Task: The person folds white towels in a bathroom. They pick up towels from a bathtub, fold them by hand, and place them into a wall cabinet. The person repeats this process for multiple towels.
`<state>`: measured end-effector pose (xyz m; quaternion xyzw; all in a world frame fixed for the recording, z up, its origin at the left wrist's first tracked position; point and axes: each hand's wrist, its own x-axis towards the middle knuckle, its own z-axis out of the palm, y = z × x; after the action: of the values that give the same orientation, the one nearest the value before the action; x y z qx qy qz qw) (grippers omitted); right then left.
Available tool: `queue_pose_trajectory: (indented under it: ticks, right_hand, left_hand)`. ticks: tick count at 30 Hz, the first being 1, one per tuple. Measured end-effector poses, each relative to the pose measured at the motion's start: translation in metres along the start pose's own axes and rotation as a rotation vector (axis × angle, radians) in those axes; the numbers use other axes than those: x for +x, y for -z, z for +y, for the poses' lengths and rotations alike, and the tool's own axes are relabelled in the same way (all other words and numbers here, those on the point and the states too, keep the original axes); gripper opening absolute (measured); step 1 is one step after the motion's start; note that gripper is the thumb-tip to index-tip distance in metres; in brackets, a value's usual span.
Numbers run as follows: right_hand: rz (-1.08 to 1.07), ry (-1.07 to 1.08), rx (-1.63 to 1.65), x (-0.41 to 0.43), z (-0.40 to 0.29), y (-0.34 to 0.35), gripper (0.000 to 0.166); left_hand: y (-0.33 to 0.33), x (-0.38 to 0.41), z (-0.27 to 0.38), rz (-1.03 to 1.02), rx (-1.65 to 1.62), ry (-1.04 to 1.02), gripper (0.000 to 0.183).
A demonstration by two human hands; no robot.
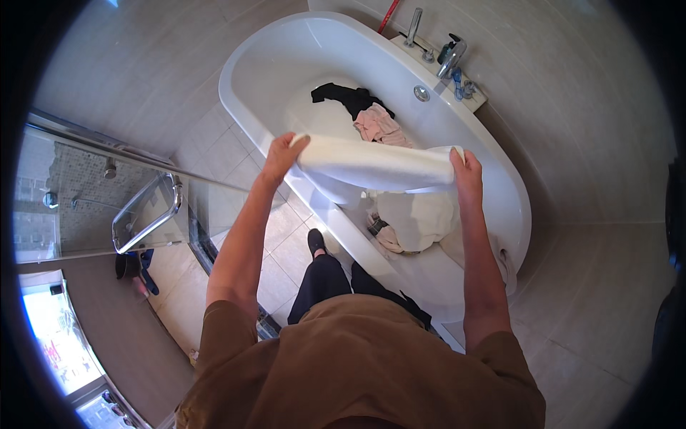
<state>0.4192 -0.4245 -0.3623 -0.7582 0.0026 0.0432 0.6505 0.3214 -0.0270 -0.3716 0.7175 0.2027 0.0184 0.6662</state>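
A white cloth is stretched between my hands above a white bathtub. My left hand pinches one upper corner, and my right hand grips the opposite one. Beyond the cloth, a black garment and a pale pink garment lie together on the tub's bottom. Nearer to me, a bulky white textile rests in the tub, with a beige and dark piece at its edge. The held cloth hides part of the tub's inside.
Chrome taps, a dark bottle and a blue object stand on the ledge along the tub's far side. A beige cloth hangs over the right end. To the left is a glass shower door with a metal handle.
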Motion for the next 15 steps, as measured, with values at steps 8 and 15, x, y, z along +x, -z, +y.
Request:
queue_pose_trajectory:
  ticks: [8, 15]
  right_hand:
    - [-0.192, -0.242, 0.518, -0.003, -0.052, -0.025, 0.04]
    - [-0.37, -0.142, 0.267, -0.003, -0.036, -0.039, 0.028]
  left_hand:
    - [0.046, 0.048, 0.073, 0.003, -0.008, -0.013, 0.024]
    - [0.076, 0.035, 0.087, -0.016, -0.003, 0.021, 0.024]
